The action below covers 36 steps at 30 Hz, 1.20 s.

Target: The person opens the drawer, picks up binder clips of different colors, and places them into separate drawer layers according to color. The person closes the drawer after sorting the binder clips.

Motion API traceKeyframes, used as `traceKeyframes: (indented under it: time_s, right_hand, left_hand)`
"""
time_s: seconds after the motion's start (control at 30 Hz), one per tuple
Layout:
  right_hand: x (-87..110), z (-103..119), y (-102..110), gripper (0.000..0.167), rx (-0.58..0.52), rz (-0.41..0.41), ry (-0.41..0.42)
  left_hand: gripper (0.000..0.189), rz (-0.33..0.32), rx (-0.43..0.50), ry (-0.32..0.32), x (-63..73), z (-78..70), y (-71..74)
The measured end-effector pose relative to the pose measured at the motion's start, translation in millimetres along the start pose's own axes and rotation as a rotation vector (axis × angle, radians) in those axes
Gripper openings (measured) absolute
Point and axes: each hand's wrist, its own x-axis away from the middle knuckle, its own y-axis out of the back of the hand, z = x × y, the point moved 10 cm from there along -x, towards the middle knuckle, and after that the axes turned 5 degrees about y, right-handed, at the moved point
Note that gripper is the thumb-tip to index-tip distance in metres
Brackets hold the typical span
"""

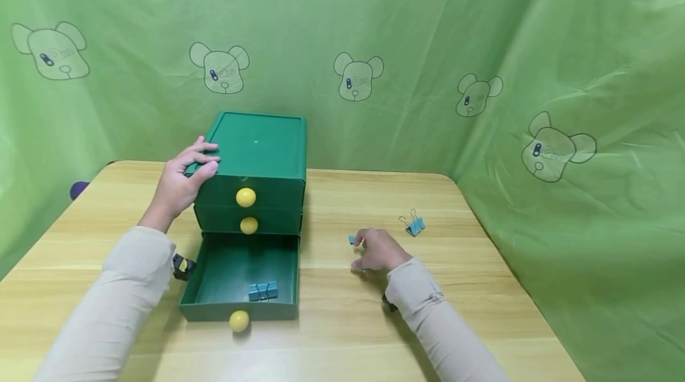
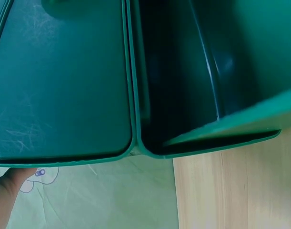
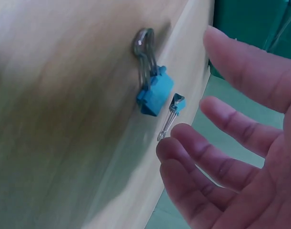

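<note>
My left hand (image 1: 182, 179) rests on the left edge of a green drawer unit (image 1: 262, 144), fingers stretched over its top. The bottom drawer (image 1: 230, 269) is pulled out, with blue binder clips (image 1: 263, 291) lying in its front right part. To the right of the unit, my right hand (image 1: 377, 249) hovers low over the table, fingers loosely bent and apart, holding nothing. Beside its fingers lie a near blue binder clip (image 3: 155, 93) and a farther one (image 3: 177, 102); in the head view the hand partly hides them. Another blue binder clip (image 1: 414, 226) lies beyond the hand, wire handles up.
The upper two drawers, with yellow knobs (image 1: 245, 197), are closed. The pulled-out drawer's yellow knob (image 1: 239, 321) faces the front of the wooden table (image 1: 342, 340). A green curtain (image 1: 407, 25) stands behind and at the right. A purple round thing (image 1: 78, 190) shows past the left edge.
</note>
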Motion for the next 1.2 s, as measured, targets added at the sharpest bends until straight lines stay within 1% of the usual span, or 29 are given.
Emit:
traceKeyframes:
  time_s: [0.13, 0.23, 0.37, 0.53, 0.6, 0.73, 0.83, 1.03, 1.2]
  right_hand:
    - [1.5, -3.1, -3.1, 0.047, -0.031, 0.010, -0.013]
    - [1.6, -4.1, -4.2, 0.048, -0.041, 0.005, -0.020]
    - [1.5, -3.7, -5.7, 0.050, -0.058, 0.003, -0.025]
    - [2.4, -3.0, -11.1, 0.052, -0.044, 0.024, -0.011]
    - [2.7, -2.9, -11.4, 0.052, -0.030, 0.023, -0.004]
    - [3.4, -3.0, -12.7, 0.050, -0.031, 0.024, -0.009]
    - [2.8, -0.8, -13.7, 0.048, -0.029, 0.022, 0.003]
    - [3.1, -0.8, -11.5, 0.039, -0.004, -0.007, 0.041]
    - [4.8, -0.5, -9.9, 0.036, -0.021, -0.007, 0.049]
  left_hand:
    - [0.023, 0.005, 0.001, 0.007, 2.6, -1.3, -2.1]
    - [0.023, 0.005, -0.008, 0.009, 4.6, -5.7, -2.4]
    - [0.023, -0.004, -0.025, 0.009, 6.5, -11.0, 1.6]
    - [0.022, -0.013, -0.022, 0.009, 4.8, -6.0, 8.8]
    - [0.021, -0.011, -0.009, 0.002, 3.1, -4.5, 9.2]
    - [0.021, -0.004, 0.003, 0.000, 2.8, -4.0, 7.3]
    - [0.022, -0.007, 0.008, 0.007, 3.0, -4.7, 6.3]
    - [0.023, 0.000, -0.006, 0.011, -0.4, -5.8, 0.3]
    - [0.024, -0.005, -0.010, 0.018, -0.6, -7.1, -0.6]
